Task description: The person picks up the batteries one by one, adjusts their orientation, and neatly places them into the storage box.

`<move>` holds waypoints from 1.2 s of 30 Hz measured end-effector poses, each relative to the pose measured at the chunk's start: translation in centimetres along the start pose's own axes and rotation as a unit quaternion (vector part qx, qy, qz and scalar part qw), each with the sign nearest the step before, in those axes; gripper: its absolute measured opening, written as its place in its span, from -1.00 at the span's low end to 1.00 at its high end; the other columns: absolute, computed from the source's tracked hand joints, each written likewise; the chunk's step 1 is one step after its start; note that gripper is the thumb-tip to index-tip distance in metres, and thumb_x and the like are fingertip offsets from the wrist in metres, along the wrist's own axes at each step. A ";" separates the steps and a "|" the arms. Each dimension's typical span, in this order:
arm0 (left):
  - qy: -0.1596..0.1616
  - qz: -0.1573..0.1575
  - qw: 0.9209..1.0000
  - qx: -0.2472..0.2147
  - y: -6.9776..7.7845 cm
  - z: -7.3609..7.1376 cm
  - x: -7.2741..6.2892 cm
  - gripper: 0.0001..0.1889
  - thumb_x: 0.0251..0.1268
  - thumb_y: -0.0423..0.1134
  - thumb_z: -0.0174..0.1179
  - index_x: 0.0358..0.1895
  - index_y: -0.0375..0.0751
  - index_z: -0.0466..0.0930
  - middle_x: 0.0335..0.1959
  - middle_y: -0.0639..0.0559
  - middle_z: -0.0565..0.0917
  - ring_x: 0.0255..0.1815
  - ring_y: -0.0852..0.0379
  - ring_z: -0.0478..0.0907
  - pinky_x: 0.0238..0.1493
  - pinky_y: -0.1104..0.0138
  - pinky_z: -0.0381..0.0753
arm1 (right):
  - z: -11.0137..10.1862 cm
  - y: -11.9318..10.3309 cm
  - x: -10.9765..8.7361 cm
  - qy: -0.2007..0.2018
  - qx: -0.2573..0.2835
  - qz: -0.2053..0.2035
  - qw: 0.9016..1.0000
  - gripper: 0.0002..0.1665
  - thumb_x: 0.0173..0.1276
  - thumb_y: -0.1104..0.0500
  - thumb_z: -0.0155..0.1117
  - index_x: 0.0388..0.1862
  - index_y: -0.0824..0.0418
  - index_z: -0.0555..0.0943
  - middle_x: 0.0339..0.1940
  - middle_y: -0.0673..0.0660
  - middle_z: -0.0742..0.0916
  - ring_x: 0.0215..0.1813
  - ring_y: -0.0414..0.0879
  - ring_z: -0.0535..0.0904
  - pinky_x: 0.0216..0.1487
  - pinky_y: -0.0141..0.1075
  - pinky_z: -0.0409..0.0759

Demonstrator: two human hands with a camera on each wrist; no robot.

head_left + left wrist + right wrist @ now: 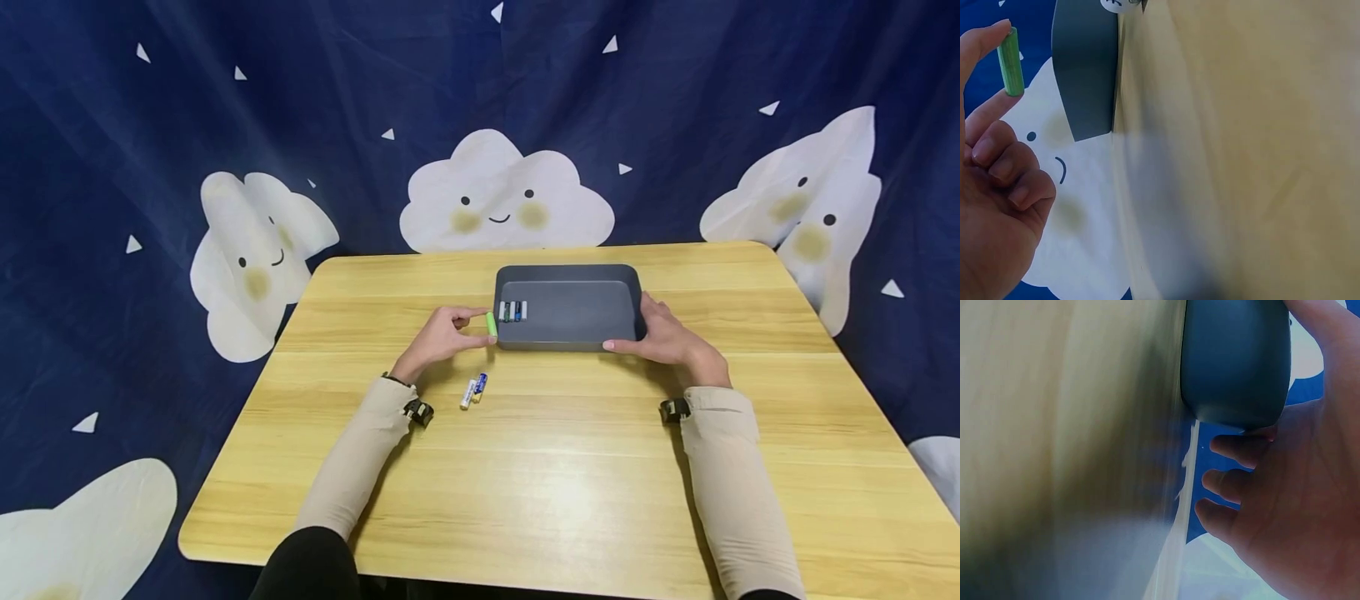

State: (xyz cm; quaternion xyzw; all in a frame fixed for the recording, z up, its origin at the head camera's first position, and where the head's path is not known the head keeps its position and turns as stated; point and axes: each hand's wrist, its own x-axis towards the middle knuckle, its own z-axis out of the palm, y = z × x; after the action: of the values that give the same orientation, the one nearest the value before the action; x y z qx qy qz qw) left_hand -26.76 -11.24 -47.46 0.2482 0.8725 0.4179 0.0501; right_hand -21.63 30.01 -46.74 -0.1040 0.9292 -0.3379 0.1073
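Observation:
My left hand (444,335) pinches a green battery (492,324) by its two ends, between thumb and index finger. It is held just at the left wall of a dark grey tray (577,310); whether it touches the wall I cannot tell. In the left wrist view the green battery (1011,62) shows whole, and the other fingers are curled. Several small batteries (513,312) stand side by side in a row at the tray's left inside. My right hand (671,340) grips the tray's right end, its thumb at the front wall and its fingers (1235,450) around the side.
Two more batteries, a white one (467,394) and a blue-and-yellow one (480,387), lie side by side on the wooden table (570,467), in front of the tray's left corner. A dark blue curtain (337,100) with cloud faces hangs behind the table.

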 end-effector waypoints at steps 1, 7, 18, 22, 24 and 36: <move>0.001 -0.002 1.000 0.004 0.0 0.1 0.2 -0.34 0.07 0.17 0.54 0.25 -0.02 0.71 -0.50 0.05 0.40 -0.44 0.14 0.25 -0.37 0.35 0.28 | 0.0 0.0 0.0 0.001 0.002 -0.001 1.000 0.52 0.22 -0.32 0.50 0.74 0.19 -0.31 0.73 0.38 -0.02 0.70 0.49 -0.21 0.58 0.43 -0.07; -0.002 0.003 1.000 0.003 0.2 0.5 1.7 -0.29 0.06 0.14 0.56 0.30 -0.03 0.67 -0.26 -0.30 0.42 -0.28 0.05 0.31 -0.23 0.33 0.33 | -0.1 0.0 0.0 0.004 0.005 -0.006 1.000 0.52 0.21 -0.30 0.52 0.74 0.17 -0.31 0.73 0.37 0.00 0.69 0.50 -0.19 0.56 0.45 -0.03; 0.008 0.013 1.000 0.005 0.3 1.4 4.3 -0.38 0.05 0.13 0.57 0.22 0.03 0.73 0.38 0.00 0.35 0.46 -0.06 0.13 0.48 -0.16 0.24 | -0.1 0.1 -0.1 0.001 0.003 -0.001 1.000 0.53 0.21 -0.34 0.50 0.74 0.16 -0.33 0.74 0.37 -0.02 0.69 0.50 -0.21 0.56 0.44 -0.03; 0.001 0.021 0.999 0.032 0.4 1.7 5.2 -0.40 0.06 0.14 0.56 0.20 0.04 0.75 0.67 0.00 0.14 0.70 -0.14 -0.12 0.60 -0.28 -0.02 | -0.1 0.1 -0.2 0.002 0.003 0.000 1.000 0.54 0.21 -0.34 0.50 0.74 0.17 -0.33 0.74 0.37 -0.01 0.69 0.49 -0.20 0.56 0.44 -0.03; -0.006 0.024 0.999 0.044 0.5 1.9 5.7 -0.40 0.06 0.14 0.55 0.20 0.03 0.75 0.70 0.01 0.07 0.73 -0.15 -0.20 0.62 -0.29 -0.10 | 0.0 0.1 -0.2 0.004 0.004 0.000 1.000 0.53 0.21 -0.33 0.51 0.74 0.17 -0.32 0.74 0.37 0.00 0.69 0.48 -0.18 0.56 0.43 -0.01; -0.045 0.009 0.996 0.080 0.9 2.9 7.8 -0.41 0.06 0.15 0.54 0.19 0.02 0.76 0.75 0.03 -0.13 0.76 -0.18 -0.40 0.63 -0.32 -0.24 | -0.1 0.1 -0.1 0.005 0.004 0.002 1.000 0.53 0.20 -0.36 0.50 0.74 0.16 -0.30 0.74 0.37 0.00 0.69 0.50 -0.22 0.57 0.43 -0.03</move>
State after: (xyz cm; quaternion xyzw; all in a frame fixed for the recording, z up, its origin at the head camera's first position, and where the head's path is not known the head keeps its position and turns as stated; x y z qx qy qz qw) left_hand -32.39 -5.05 -47.71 0.2780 0.8975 0.3360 0.0655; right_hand -21.55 30.18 -46.77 -0.1001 0.9285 -0.3423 0.1036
